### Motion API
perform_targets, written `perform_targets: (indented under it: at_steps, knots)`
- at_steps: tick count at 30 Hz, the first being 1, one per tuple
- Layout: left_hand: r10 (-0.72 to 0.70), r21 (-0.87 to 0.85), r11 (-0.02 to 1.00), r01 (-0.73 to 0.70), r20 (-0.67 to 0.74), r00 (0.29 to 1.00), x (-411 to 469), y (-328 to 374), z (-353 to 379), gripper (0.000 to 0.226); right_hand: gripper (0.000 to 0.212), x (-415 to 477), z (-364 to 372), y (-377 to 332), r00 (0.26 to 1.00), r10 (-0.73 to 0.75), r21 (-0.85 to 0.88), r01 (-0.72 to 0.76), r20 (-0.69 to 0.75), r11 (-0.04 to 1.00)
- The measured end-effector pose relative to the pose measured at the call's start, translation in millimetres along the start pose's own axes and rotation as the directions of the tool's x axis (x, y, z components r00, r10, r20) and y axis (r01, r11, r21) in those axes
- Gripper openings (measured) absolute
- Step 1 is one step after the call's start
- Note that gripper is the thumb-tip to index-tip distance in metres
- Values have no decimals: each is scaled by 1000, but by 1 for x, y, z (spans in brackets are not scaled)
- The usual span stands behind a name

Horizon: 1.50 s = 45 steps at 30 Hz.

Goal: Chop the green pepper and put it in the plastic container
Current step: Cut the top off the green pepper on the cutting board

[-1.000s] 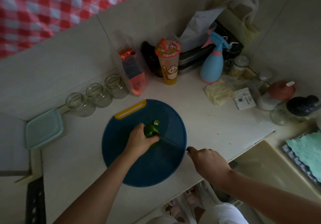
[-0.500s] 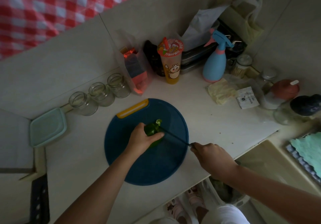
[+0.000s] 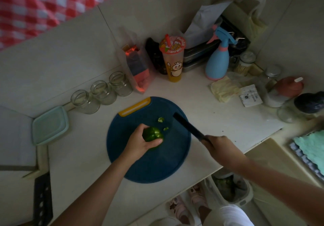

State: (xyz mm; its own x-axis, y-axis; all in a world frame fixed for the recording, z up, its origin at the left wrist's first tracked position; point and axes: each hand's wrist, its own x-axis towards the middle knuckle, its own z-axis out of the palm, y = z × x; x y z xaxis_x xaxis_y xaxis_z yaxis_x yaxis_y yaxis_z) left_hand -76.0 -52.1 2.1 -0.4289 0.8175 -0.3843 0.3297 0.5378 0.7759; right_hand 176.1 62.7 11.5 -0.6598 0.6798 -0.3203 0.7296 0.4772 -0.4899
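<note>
A green pepper (image 3: 152,134) lies on the round dark blue cutting board (image 3: 157,164), and my left hand (image 3: 140,140) grips it from the left. Two small cut green pieces (image 3: 160,119) lie on the board just beyond the pepper. My right hand (image 3: 219,144) grips the handle of a dark knife (image 3: 187,126), whose blade is lifted off the pepper and points up-left over the board's right side. A pale green plastic container (image 3: 50,125) sits at the counter's left edge.
Three empty glass jars (image 3: 102,92) line the wall behind the board. A printed drink cup (image 3: 173,59), a blue spray bottle (image 3: 218,62), bags and lidded jars crowd the back right. A bin (image 3: 231,189) stands on the floor below the counter edge.
The knife has come out of the pepper and swung to the right, blade raised. Small cut pieces now lie loose beside the pepper. My left hand keeps its grip.
</note>
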Motion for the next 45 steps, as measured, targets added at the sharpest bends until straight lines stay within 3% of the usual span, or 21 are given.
perform_targets:
  at_steps: [6, 8, 12, 15, 26, 30, 38, 45]
  knots:
    - [54, -49, 997, -56, -49, 997, -14, -5, 2, 66, 38, 31, -18, 18, 993, -48, -290, 16, -104, 957]
    - [56, -59, 996, -59, -53, 997, -15, -5, 2, 63, 37, 36, -21, 15, 991, -74, -294, 39, -109, 955]
    - [22, -69, 997, -28, -89, 996, -15, -2, 4, 52, 36, 25, -24, 6, 963, -270, -212, 261, -17, 942]
    - [17, -68, 997, -25, -117, 993, -16, 0, 6, 51, 48, 6, -23, 3, 892, -452, -304, 432, 4, 849]
    - [58, -95, 992, -85, -252, 966, -29, -6, 20, 59, 40, -21, -9, -7, 926, -363, -407, 371, 99, 835]
    - [94, -24, 994, -106, -303, 948, -32, -8, 25, 65, 43, -26, -3, -9, 925, -364, -374, 379, 112, 846]
    - [154, 112, 984, -142, -109, 982, -34, -13, 13, 71, 44, -25, -12, -7, 904, -397, -362, 427, 156, 829]
    - [179, 176, 972, -156, -121, 976, -30, -14, 15, 67, 61, -19, -15, -1, 895, -417, -344, 446, 159, 826]
